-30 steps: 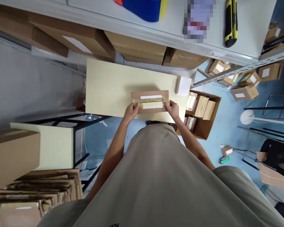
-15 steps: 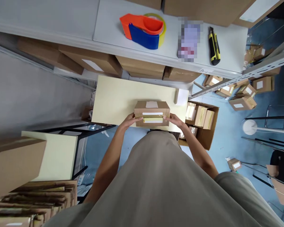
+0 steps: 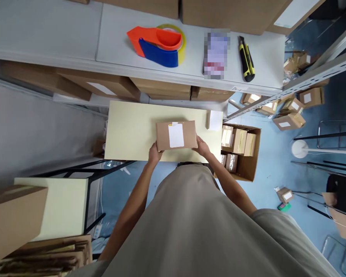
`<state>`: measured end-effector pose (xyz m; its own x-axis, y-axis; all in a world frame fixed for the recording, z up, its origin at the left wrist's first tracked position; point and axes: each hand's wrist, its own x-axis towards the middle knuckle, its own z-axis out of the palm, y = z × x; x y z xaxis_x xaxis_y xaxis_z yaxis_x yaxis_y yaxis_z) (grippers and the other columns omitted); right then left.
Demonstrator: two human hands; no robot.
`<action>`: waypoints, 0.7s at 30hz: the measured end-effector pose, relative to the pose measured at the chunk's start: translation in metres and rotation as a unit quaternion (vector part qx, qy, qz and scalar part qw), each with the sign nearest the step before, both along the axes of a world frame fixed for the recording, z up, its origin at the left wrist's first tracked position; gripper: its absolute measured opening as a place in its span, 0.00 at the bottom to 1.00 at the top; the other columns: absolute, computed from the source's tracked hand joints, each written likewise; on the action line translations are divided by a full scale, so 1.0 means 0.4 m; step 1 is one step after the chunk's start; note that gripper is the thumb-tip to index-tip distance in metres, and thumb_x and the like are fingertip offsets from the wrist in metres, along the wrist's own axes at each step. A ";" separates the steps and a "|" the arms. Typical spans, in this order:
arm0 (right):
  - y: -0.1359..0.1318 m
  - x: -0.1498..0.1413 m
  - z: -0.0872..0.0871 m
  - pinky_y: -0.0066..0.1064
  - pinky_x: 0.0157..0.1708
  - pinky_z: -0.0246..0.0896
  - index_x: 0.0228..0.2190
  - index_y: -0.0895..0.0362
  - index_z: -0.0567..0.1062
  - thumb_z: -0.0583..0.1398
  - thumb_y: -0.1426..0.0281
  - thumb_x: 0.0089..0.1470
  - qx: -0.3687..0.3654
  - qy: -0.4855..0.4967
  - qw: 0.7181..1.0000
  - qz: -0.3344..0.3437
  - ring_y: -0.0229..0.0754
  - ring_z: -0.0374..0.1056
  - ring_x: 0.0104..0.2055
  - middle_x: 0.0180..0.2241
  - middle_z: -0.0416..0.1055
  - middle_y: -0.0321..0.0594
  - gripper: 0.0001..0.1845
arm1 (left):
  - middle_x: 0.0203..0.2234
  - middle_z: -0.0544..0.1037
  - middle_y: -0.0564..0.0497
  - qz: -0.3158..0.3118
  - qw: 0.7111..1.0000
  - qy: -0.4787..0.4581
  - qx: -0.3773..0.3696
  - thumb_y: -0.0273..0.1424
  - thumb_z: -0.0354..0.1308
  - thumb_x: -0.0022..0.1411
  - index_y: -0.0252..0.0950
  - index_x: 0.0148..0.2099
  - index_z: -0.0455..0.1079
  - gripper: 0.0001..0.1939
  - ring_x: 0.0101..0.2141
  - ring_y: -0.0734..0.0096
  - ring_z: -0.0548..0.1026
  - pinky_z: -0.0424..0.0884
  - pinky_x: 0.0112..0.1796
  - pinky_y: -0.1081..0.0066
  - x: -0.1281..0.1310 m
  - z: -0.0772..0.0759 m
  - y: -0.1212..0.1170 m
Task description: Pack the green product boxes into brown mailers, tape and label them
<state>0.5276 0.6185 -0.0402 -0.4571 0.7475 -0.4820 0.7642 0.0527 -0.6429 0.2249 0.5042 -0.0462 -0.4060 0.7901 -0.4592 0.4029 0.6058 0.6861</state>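
Observation:
A small brown cardboard box (image 3: pixel 163 136) is held between my two hands over the pale yellow table (image 3: pixel 127 130). A large white label (image 3: pixel 176 135) covers the middle of the side turned up to me. My left hand (image 3: pixel 155 153) grips the box's lower left corner. At the lower right corner my right hand (image 3: pixel 202 147) is closed on it, some fingers hidden by the box. Whether the box touches the tabletop I cannot tell. A small white block, perhaps a stack of labels (image 3: pixel 215 120), lies at the table's right end.
On the shelf (image 3: pixel 115 42) beyond the table lie an orange-and-blue tape dispenser (image 3: pixel 161 46), a blurred phone-like object (image 3: pixel 216 54) and a yellow-black box cutter (image 3: pixel 246 59). An open carton (image 3: pixel 249 165) holding several boxes stands right of the table. Flattened cardboard (image 3: pixel 57 254) fills the lower left.
The box has been turned over in my hands: its taped side with narrow labels is replaced by a side bearing one large white label. My view has shifted slightly.

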 end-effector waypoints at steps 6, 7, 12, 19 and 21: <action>0.110 0.076 0.047 0.57 0.80 0.60 0.73 0.59 0.73 0.56 0.79 0.66 0.100 -0.050 0.994 -0.018 0.57 0.66 0.78 0.76 0.69 0.52 0.37 | 0.60 0.84 0.33 0.068 0.995 0.029 0.059 0.27 0.59 0.60 0.34 0.78 0.68 0.43 0.54 0.49 0.87 0.79 0.63 0.49 -0.084 0.007 0.020; 0.149 0.092 0.052 0.58 0.80 0.61 0.73 0.59 0.75 0.56 0.78 0.67 0.119 -0.056 0.991 -0.037 0.57 0.68 0.77 0.75 0.69 0.53 0.35 | 0.62 0.83 0.33 0.085 0.992 0.048 0.077 0.27 0.57 0.62 0.33 0.78 0.67 0.42 0.56 0.51 0.87 0.79 0.64 0.50 -0.088 0.016 0.038; 0.365 0.135 0.041 0.61 0.81 0.55 0.73 0.67 0.70 0.62 0.78 0.66 0.140 -0.113 0.982 -0.063 0.64 0.61 0.80 0.79 0.59 0.64 0.36 | 0.64 0.82 0.35 0.039 0.985 0.063 0.157 0.28 0.55 0.69 0.36 0.74 0.72 0.33 0.62 0.53 0.83 0.78 0.67 0.51 -0.020 0.085 0.161; 0.525 0.121 0.000 0.59 0.81 0.53 0.72 0.68 0.71 0.68 0.80 0.63 0.082 -0.168 0.982 -0.003 0.64 0.60 0.81 0.78 0.61 0.67 0.38 | 0.66 0.83 0.41 -0.090 0.981 0.053 0.162 0.33 0.56 0.74 0.41 0.72 0.76 0.27 0.66 0.48 0.80 0.73 0.70 0.49 0.139 0.167 0.247; 0.530 0.123 -0.002 0.56 0.80 0.53 0.72 0.68 0.71 0.68 0.79 0.65 0.075 -0.173 0.982 0.007 0.63 0.62 0.79 0.77 0.63 0.66 0.37 | 0.67 0.82 0.42 -0.109 0.980 0.040 0.160 0.34 0.56 0.74 0.42 0.72 0.76 0.27 0.67 0.48 0.79 0.74 0.70 0.49 0.168 0.174 0.245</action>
<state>0.5767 0.8303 -0.0410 -0.2955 0.8175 -0.4943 0.9341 0.1388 -0.3289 0.2922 0.6023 0.0233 -0.2357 0.9608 -0.1462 0.5599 0.2572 0.7876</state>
